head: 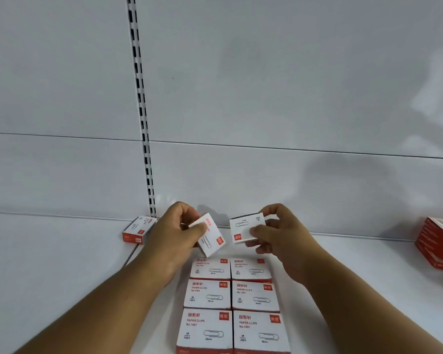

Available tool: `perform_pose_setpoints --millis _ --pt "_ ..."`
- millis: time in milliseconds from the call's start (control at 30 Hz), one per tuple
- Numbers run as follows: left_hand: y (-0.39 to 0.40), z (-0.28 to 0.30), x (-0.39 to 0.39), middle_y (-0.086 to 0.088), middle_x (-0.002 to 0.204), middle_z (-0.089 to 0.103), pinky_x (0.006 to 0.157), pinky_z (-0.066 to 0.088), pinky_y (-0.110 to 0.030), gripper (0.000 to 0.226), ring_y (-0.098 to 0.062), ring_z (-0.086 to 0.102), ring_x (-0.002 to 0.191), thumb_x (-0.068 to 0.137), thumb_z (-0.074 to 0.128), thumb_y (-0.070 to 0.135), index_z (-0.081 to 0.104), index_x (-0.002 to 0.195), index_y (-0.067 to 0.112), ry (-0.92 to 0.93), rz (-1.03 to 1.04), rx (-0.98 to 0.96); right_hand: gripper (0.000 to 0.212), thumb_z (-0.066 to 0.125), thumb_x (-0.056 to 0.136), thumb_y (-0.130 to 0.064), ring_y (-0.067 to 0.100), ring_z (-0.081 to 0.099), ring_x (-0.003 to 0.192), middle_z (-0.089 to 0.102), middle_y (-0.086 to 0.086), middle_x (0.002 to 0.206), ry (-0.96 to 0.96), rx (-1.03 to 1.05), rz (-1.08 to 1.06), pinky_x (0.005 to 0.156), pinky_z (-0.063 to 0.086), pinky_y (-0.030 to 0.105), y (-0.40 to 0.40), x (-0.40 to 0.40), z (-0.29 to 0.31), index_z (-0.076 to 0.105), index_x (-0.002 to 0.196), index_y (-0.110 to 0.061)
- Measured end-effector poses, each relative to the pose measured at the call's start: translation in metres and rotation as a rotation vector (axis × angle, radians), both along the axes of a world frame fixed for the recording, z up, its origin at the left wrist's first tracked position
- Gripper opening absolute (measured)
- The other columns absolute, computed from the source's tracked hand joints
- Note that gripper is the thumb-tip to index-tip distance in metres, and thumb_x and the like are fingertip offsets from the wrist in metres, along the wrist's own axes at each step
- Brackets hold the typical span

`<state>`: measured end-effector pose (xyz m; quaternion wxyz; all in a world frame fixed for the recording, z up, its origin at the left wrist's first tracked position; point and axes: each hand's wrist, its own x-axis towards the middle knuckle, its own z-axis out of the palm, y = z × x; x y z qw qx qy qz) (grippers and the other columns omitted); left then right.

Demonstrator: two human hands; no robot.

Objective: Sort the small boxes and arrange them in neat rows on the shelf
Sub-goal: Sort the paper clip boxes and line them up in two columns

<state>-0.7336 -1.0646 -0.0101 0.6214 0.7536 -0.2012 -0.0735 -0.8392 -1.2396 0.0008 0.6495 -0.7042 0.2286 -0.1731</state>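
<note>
Beyond the two-column block of boxes [232,300], left hand [174,231] pinches one tilted box [211,236], right hand [276,231] pinches another [244,228]. Placement step; next needs squaring both into the far row.

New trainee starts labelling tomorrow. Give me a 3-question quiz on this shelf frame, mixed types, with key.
1. True or false: each hand holds a paper-clip box.
2. How many boxes lie flat in the arranged block on the shelf? A) four B) six C) nine
3. Fill in: a lone box lies near the slotted ____ at the back panel.

Key:
1. True: the left hand holds a tilted box; the right hand holds another box.
2. B: six, as two columns of three.
3. Upright; the lone box lies at its base.
</note>
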Motion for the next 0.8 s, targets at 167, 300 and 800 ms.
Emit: perform_pose_setpoints --millis 167,300,800 --pt "0.002 -0.001 -0.003 0.004 0.098 0.071 0.07 0.063 -0.036 0.036 -0.014 0.073 0.089 0.095 0.057 0.008 0.065 0.108 0.04 0.029 -0.109 0.039 0.018 0.07 0.088 -0.032 0.015 0.067 0.08 0.07 -0.008 0.093 0.264 -0.347 -0.086 0.052 0.053 0.023 -0.001 0.001 -0.004 0.055 0.094 -0.024" --pt "0.004 -0.005 0.001 0.016 0.098 0.072 0.066 0.061 -0.024 0.016 -0.004 0.07 0.085 0.093 0.061 0.027 0.067 0.105 0.036 -0.171 -0.058 0.303 0.019 0.067 0.087 -0.041 0.012 0.068 0.075 0.072 -0.008 0.08 0.352 -0.578 -0.05 0.068 0.059 0.032 -0.006 -0.002 -0.007 0.062 0.087 -0.023" --pt "0.0 -0.009 0.004 0.013 0.114 0.055 0.078 0.049 -0.026 0.024 -0.006 0.057 0.096 0.093 0.053 0.047 0.061 0.115 0.041 -0.448 -0.071 0.708 0.018 0.062 0.093 -0.035 0.008 0.059 0.076 0.06 -0.009 0.094 0.335 -0.609 -0.04 0.056 0.046 0.019 -0.01 -0.002 -0.013 0.054 0.107 -0.025"
